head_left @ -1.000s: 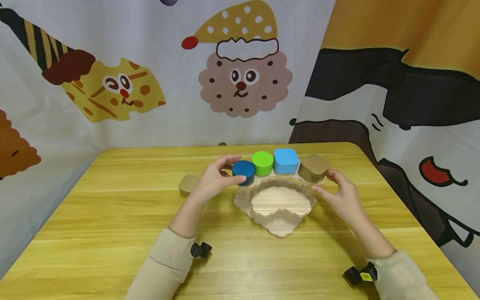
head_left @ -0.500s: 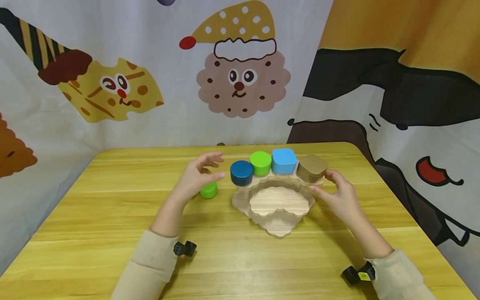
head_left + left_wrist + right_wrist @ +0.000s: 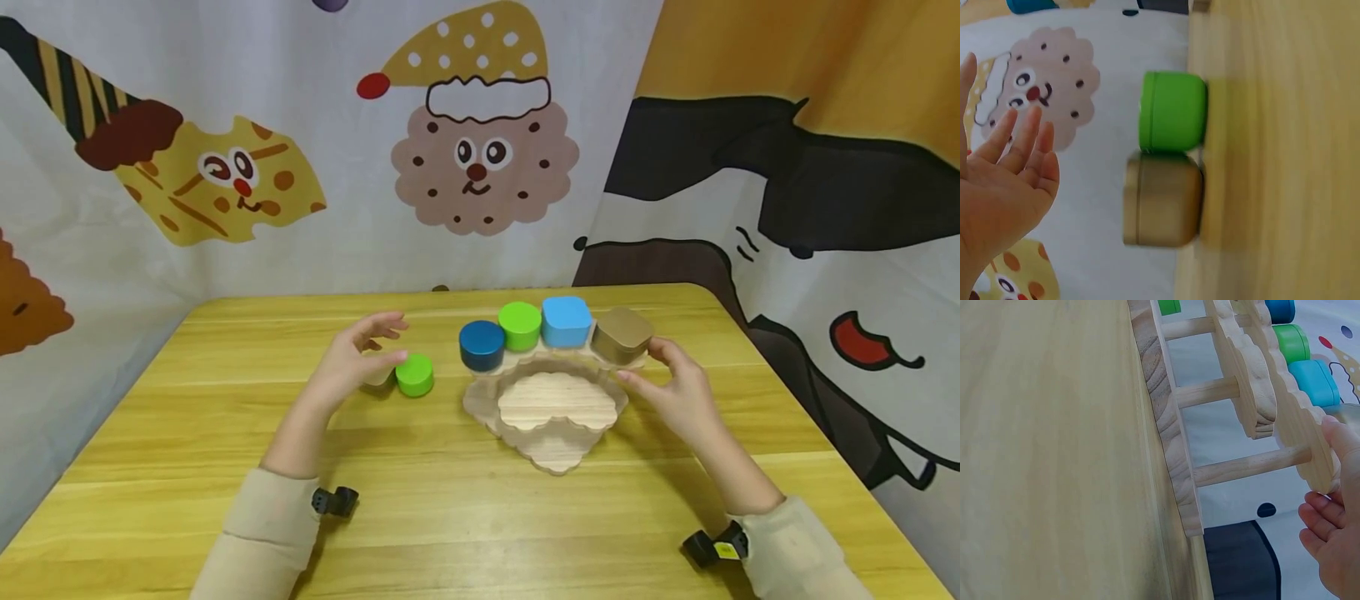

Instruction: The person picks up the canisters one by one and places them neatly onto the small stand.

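Observation:
A tiered wooden stand (image 3: 558,402) with scalloped shelves stands on the table. Along its top shelf sit a dark blue round tin (image 3: 482,345), a green round tin (image 3: 519,325), a light blue square tin (image 3: 566,322) and a gold-brown tin (image 3: 622,335). My right hand (image 3: 678,385) grips the right end of the top shelf beside the brown tin, thumb above and fingers below. My left hand (image 3: 347,364) is spread and holds nothing, above a second green tin (image 3: 1174,112) and a second brown tin (image 3: 1163,200) that touch each other on the table.
The yellow wood-grain table (image 3: 480,525) extends around the stand. Behind it hangs a white cloth (image 3: 300,83) printed with cartoon food. Small black cameras (image 3: 335,502) are fixed at both cuffs.
My left hand has let go of the dark blue tin on the top shelf and moved left, uncovering the green tin on the table. The right hand has stayed at the shelf's end.

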{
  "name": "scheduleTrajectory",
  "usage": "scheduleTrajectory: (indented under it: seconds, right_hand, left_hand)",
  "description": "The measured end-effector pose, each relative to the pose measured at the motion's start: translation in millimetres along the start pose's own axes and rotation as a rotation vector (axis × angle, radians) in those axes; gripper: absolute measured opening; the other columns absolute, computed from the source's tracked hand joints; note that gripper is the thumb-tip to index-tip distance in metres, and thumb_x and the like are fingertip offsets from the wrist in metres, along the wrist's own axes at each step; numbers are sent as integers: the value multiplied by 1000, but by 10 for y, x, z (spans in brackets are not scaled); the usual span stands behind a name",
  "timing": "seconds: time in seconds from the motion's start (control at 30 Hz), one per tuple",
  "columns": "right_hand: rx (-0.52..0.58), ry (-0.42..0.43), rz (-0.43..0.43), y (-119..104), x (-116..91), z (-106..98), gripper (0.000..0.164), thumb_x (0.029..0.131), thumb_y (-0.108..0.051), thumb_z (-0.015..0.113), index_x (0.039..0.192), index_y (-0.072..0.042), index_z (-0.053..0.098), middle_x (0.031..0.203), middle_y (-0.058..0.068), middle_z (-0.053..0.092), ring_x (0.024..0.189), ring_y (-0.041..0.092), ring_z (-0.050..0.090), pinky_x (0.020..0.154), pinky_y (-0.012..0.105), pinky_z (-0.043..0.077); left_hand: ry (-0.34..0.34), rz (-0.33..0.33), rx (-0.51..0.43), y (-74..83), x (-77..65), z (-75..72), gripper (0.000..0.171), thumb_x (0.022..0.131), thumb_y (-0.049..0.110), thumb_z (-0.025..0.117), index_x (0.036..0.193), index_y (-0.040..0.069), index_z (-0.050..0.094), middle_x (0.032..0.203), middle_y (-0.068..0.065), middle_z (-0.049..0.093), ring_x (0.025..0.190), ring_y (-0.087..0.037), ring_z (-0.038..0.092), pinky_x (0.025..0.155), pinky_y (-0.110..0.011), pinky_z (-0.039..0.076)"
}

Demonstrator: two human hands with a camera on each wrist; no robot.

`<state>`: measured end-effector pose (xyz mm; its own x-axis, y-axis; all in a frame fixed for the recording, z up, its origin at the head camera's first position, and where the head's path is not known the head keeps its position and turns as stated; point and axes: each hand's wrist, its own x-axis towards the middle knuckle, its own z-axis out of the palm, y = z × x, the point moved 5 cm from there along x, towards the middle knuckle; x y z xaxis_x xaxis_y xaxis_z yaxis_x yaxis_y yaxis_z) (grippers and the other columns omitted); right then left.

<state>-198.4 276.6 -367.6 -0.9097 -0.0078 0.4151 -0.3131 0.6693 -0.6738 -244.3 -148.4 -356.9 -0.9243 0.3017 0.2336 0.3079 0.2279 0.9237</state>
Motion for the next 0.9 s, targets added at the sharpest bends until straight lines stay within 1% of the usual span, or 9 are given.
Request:
scheduleTrajectory:
  seconds: [0.07,0.17,0.4,0.53,0.6,0.73,0.8,0.83,0.9]
  right_hand:
    - [0,0,1,11,-1,4,54,82,-20,78,122,7,54,122,26,55,116,46,48,94,60,36]
    - [1,2,0,10,-6,1,54,82,-19,78,122,7,54,122,26,55,116,46,48,94,60,37]
    - [8,-1,3,7,-6,4,54,81,-20,79,122,7,54,123,26,55,117,46,47,94,60,36]
    - [8,-3,4,12,-3,10,55,81,-20,79,122,7,54,123,26,55,117,46,47,94,60,36]
    - [8,-2,0,11,-3,12,54,81,-20,79,121,6,54,123,26,56,116,45,48,94,60,36]
    - [8,0,-9,10,-3,13,54,81,-19,79,121,6,55,122,26,56,116,45,48,94,60,37]
    - [13,2,-10,12,-2,14,54,81,-19,79,121,7,55,122,26,56,116,46,48,94,60,37]
    - [14,2,-9,13,-3,14,54,81,-19,79,121,7,55,122,26,56,116,46,48,94,60,37]
    - [17,3,-7,15,-2,15,54,81,-18,79,121,7,54,122,26,56,116,46,48,94,60,36]
  left_hand:
    - [-12,-1,-7,-58,-3,-47,53,89,12,70,138,9,50,130,-14,54,117,-27,46,96,-47,32]
    - [-23,-10,-10,-153,-9,-122,54,90,11,68,140,9,48,132,-16,52,120,-27,45,97,-48,31]
    - [-39,-35,-8,-324,-37,-278,54,92,9,64,142,4,43,136,-17,49,125,-29,41,102,-51,28]
    - [-62,-75,-20,-440,-62,-325,56,93,7,63,144,2,40,140,-19,45,128,-32,39,104,-51,26]
    - [-66,-103,-9,-507,-84,-350,57,93,7,63,144,2,39,141,-20,44,129,-33,38,103,-47,30]
    - [-73,-145,13,-643,-122,-402,59,93,9,64,145,2,38,142,-18,43,129,-34,38,96,-30,38]
    - [-80,-151,12,-698,-135,-419,61,92,11,64,146,1,36,143,-18,43,130,-34,37,95,-28,39]
    - [-83,-152,8,-726,-139,-427,62,92,11,64,146,1,36,143,-18,43,130,-34,37,96,-30,38]
    - [-89,-151,-3,-775,-150,-437,63,92,12,65,146,-1,34,144,-18,42,131,-34,36,100,-37,35]
